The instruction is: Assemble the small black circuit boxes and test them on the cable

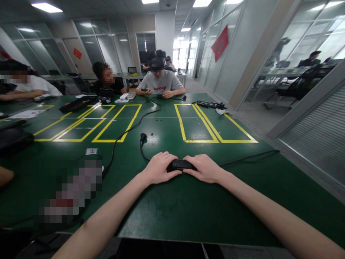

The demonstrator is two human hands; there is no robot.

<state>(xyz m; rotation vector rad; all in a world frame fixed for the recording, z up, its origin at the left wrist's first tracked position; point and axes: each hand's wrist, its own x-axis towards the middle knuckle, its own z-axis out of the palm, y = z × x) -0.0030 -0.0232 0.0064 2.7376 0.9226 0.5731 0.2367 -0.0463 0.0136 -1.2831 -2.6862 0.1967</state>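
A black power adapter [181,164] lies low over the green table, gripped at both ends. My left hand [161,167] wraps its left end, thumb along the near side and fingers over the far side. On the right end, my right hand [204,168] holds it the same way. From the left side a black cord curves away to a plug [143,136] on the table. Another thin cable [250,157] runs out to the right from behind my right hand. The ends of the adapter are hidden by my fingers.
Yellow tape rectangles [184,124] mark the green table [205,212]. A long black cord [134,126] crosses it at left, near a blurred-out item [77,187] and a tag [92,151]. A folded tripod-like item [209,104] lies far right. A person [161,84] sits opposite; others sit left.
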